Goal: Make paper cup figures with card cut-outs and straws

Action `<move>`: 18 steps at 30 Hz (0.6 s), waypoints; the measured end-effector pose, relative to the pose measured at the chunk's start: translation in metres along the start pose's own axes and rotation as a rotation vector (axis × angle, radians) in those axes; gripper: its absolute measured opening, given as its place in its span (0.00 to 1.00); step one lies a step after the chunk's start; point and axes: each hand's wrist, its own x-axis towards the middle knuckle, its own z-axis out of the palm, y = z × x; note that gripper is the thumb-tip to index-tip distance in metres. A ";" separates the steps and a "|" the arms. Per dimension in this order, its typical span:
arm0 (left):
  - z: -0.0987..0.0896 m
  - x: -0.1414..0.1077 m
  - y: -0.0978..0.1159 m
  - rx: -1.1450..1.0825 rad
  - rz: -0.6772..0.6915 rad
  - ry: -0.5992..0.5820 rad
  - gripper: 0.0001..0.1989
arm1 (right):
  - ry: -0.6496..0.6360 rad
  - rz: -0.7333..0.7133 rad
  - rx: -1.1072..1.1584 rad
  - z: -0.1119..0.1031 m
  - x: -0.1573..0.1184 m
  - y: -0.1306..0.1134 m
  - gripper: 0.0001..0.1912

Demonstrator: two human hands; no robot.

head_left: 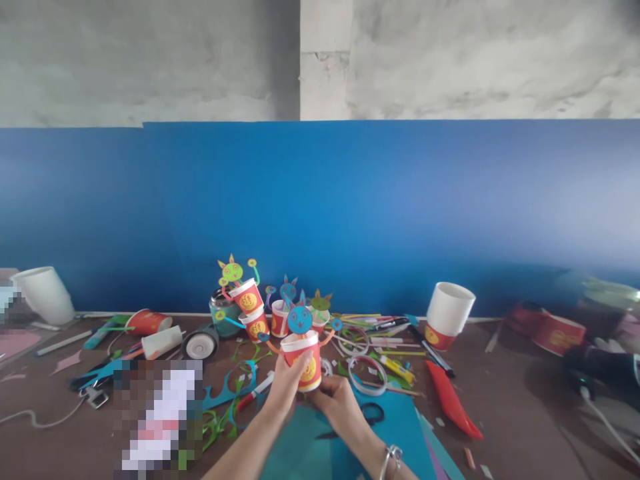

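My left hand (286, 381) is wrapped round the left side of a red and white paper cup (310, 373), thumb across its front. A blue paper cat face (301, 320) rises above the rim, with arms ending in round blue paws at both sides. At the cup's base is my right hand (334, 400), its fingers closed; what they hold there, if anything, is hidden. Behind stand similar cups with a yellow-green cat face (232, 271), a darker blue one (289, 291) and a green one (321, 301). Scissors (373, 413) lie on blue paper (395, 427) beneath my right forearm.
White tape rolls (367, 375), a yellow glue tube (397, 369) and pens lie behind the hands. Stacked cups (449, 310) and a red pouch (453, 400) are at right. At left are paper scraps (230, 387), a teal flask (223, 313) and tipped cups (163, 342).
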 end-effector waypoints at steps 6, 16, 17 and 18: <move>-0.002 0.002 -0.005 -0.012 -0.017 0.015 0.32 | -0.013 0.017 -0.025 -0.002 0.000 0.001 0.18; -0.008 0.007 -0.015 0.045 -0.013 0.064 0.25 | 0.022 0.010 0.015 0.001 0.002 0.010 0.24; -0.009 0.008 -0.013 0.043 -0.004 0.053 0.26 | 0.017 0.006 0.001 0.000 0.003 0.011 0.25; -0.010 0.009 -0.011 0.040 0.011 0.043 0.26 | 0.020 0.005 -0.023 0.000 0.003 0.011 0.26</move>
